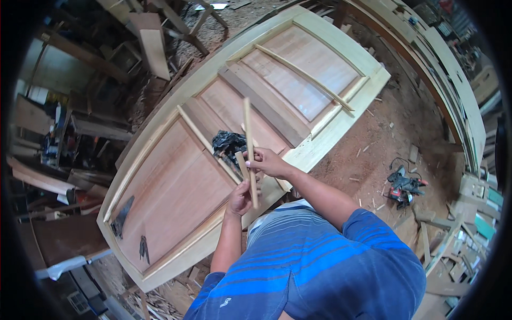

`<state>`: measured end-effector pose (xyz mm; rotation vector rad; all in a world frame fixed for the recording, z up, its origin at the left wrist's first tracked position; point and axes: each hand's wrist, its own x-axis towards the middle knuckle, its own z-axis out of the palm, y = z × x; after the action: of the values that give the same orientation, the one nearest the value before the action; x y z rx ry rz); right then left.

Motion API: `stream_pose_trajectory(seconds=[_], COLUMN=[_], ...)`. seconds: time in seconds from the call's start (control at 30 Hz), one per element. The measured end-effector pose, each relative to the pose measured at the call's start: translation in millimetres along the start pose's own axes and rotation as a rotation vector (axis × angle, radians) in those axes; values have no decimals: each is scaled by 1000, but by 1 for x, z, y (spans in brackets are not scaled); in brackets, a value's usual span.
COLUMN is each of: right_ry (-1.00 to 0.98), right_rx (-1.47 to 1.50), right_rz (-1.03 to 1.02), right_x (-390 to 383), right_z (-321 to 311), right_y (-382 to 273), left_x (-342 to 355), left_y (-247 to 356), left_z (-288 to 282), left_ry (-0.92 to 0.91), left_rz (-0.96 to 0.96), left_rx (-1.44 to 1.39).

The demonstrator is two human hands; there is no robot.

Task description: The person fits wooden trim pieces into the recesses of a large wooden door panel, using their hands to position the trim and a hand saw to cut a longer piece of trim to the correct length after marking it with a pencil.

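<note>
My left hand (pixel 240 199) is closed round the lower part of a short wooden strip (pixel 242 164). Its fingertips also show behind a longer wooden strip (pixel 247 125), which stands nearly upright in the view. My right hand (pixel 271 163) pinches that longer strip near its middle, close to the short one. Both hands are above the near edge of a large panelled wooden door (pixel 160 192). Just beyond them a crumpled black plastic bag (pixel 229 142) lies on the door, partly hiding something dark beneath it.
Loose on the door are a long thin strip (pixel 304 76), pliers (pixel 143 249) and a flat dark metal tool (pixel 123 214). A corded power tool (pixel 401 188) sits on the dusty floor at right among wood scraps. Long boards (pixel 437 64) line the far right; a sawhorse (pixel 184 24) stands beyond the door.
</note>
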<state>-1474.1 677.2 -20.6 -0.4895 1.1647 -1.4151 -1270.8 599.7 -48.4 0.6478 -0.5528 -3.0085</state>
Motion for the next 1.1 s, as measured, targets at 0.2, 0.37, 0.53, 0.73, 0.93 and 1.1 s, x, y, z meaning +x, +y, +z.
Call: stream_pose_trajectory(seconds=[0.2,0.37,0.53,0.73,0.93,1.1], right_ry=[439,642,629,518,1062,1418], right_rx=[-523,-810,-899,-906,-570,-977], right_rz=[83,75,-106,-147,-94,-230], right_x=[-14,-19,-18,-47,-93,-113], right_z=[-55,-69,-59,-65,-165,-286], right_y=[5,33,59,65,28,-12], left_x=[40,63,80,86,82,73], left_y=[-1,-3,-5,-14,-14,-16], left_z=[-14,-11,1,-6,-6,6], left_ry=[503,527,520,439,401,517], left_rz=[27,30,25,28,109,112], left_rx=[533,700,867,1031,1088,1252])
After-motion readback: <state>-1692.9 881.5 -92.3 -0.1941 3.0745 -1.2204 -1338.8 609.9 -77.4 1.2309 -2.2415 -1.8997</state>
